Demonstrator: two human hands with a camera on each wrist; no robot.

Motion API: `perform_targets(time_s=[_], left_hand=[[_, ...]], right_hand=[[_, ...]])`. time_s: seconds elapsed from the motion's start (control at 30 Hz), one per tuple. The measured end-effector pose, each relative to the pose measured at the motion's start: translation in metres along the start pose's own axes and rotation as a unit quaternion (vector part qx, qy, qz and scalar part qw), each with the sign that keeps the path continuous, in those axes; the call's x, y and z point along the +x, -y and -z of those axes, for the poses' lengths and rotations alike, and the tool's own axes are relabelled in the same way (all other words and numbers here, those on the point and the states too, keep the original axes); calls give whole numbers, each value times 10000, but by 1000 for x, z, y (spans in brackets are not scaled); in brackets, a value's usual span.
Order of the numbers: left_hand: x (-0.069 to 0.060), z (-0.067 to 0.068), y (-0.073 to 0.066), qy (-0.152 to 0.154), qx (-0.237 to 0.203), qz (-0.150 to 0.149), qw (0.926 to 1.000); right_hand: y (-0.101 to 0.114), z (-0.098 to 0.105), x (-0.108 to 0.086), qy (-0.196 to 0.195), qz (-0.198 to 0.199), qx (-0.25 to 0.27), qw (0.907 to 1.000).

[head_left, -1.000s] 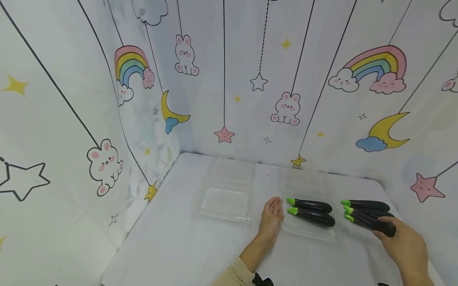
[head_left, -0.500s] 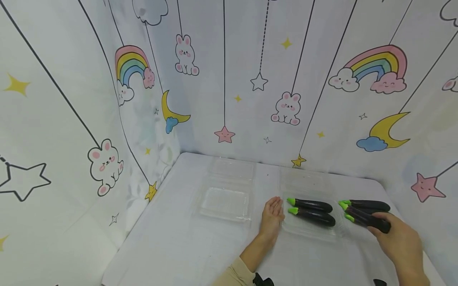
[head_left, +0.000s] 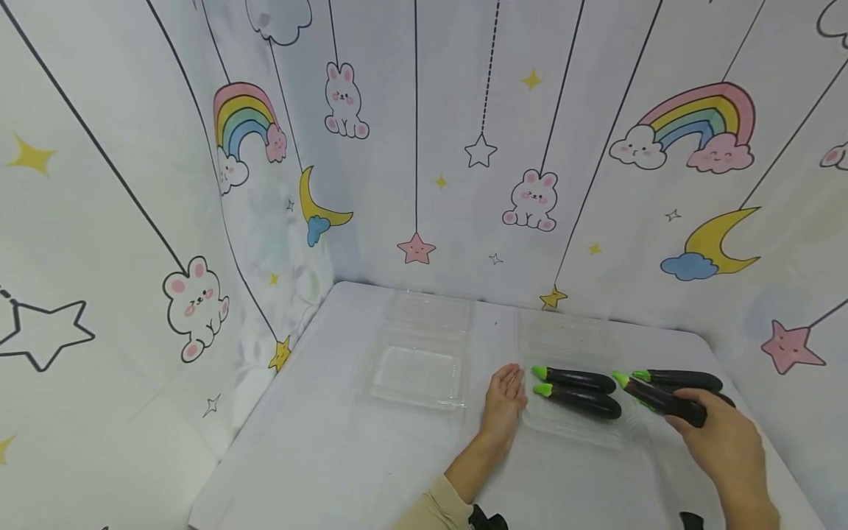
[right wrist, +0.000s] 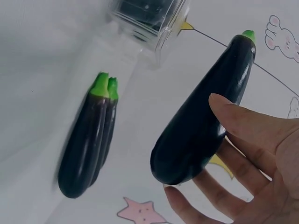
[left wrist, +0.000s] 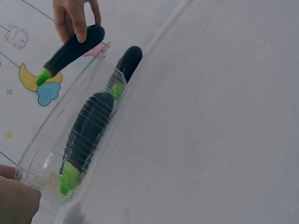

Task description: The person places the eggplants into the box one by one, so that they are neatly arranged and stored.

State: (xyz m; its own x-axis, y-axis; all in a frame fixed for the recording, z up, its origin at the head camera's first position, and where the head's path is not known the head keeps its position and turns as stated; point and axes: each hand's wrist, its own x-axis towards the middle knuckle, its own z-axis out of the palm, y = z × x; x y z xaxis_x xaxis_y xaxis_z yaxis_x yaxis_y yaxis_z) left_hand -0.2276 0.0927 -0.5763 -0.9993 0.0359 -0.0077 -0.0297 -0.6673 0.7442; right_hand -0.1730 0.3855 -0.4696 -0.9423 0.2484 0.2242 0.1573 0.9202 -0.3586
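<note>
My right hand (head_left: pixel 725 445) pinches an eggplant (head_left: pixel 662 400) by its rounded end, green stem pointing left; in the right wrist view the thumb and fingers of my right hand (right wrist: pixel 247 163) grip this eggplant (right wrist: pixel 201 116) above the table. Two more eggplants (right wrist: pixel 81 144) lie beside each other below it. A clear plastic container (head_left: pixel 573 434) holds two eggplants (head_left: pixel 586 403) side by side. My left hand (head_left: pixel 503 408) touches its left edge with fingers extended; in the left wrist view the left hand (left wrist: pixel 16 198) is at the container's (left wrist: pixel 44 130) near end.
Another clear container (head_left: pixel 414 401) stands left of my left hand, its lid (head_left: pixel 430 313) behind it. The filled container's lid (head_left: pixel 563 335) lies toward the back. A patterned curtain (head_left: pixel 457 213) rises behind the white table (head_left: pixel 298 442).
My right hand has lifted the eggplant off the group on the right and moved it left toward the container. My left hand has stayed at the container's edge.
</note>
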Motion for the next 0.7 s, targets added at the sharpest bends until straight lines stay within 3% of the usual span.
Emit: perform_targets(time_s=[0.7], left_hand=[[1, -1, 1, 11, 15, 18, 10000]], right_hand=[[24, -17, -3, 37, 910, 59, 9958]])
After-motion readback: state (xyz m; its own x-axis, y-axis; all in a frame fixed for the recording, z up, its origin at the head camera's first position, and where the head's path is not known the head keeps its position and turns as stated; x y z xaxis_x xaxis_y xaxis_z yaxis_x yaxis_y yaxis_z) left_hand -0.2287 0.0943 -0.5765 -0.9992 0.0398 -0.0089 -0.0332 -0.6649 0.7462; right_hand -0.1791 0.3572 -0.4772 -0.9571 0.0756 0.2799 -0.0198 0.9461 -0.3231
